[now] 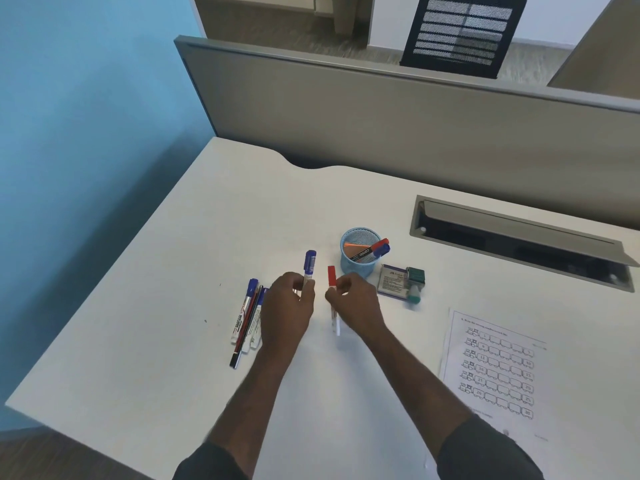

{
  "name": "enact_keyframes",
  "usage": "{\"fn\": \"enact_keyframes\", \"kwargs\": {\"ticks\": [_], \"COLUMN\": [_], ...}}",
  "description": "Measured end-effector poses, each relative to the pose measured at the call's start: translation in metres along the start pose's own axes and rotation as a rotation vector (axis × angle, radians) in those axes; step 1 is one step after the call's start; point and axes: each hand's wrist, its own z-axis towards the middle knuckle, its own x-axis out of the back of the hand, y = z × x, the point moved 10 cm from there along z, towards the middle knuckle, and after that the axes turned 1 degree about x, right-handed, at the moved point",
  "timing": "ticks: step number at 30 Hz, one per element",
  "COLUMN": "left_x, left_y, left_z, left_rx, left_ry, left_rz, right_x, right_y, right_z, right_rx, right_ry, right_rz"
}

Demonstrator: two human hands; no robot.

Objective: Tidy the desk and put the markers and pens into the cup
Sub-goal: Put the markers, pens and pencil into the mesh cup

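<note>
Left hand (289,306) gripping blue marker (309,266) upright, right hand (353,299) pinching red marker (332,289) — both beside cup (360,254)

Single view only, worn on the head, looking forward and steeply down onto a white desk top (214,216). Close enough to fill the lower frame with both forearms, left hand (287,306) and right hand (356,303) near centre. Facing a grey partition panel (381,109) along the far edge, blue wall (86,98) at left, black mesh chair back (460,32) beyond. Wide-angle, edges bowed.
</note>
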Motion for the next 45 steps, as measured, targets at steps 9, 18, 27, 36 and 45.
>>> {"fn": "enact_keyframes", "kwargs": {"ticks": [9, 18, 27, 36, 45], "left_x": [0.005, -0.019, -0.037, -0.073, -0.091], "left_y": [0.059, 0.097, 0.106, 0.113, 0.103], "left_z": [0.030, 0.058, 0.073, 0.088, 0.090], "left_rx": [-0.113, -0.275, -0.343, -0.360, -0.329], "left_ry": [-0.010, -0.060, -0.048, -0.164, -0.237], "left_rz": [-0.339, -0.206, -0.173, -0.094, 0.003], "right_x": [0.100, 0.129, 0.146, 0.139, 0.123], "right_y": [-0.052, -0.073, -0.067, -0.048, -0.030], "right_z": [0.003, -0.002, 0.010, 0.058, 0.082], "right_rx": [0.301, 0.487, 0.504, 0.406, 0.233], "right_ry": [0.239, 0.479, 0.621, 0.494, 0.351], "right_rz": [0.133, -0.111, -0.135, -0.207, -0.344]}}
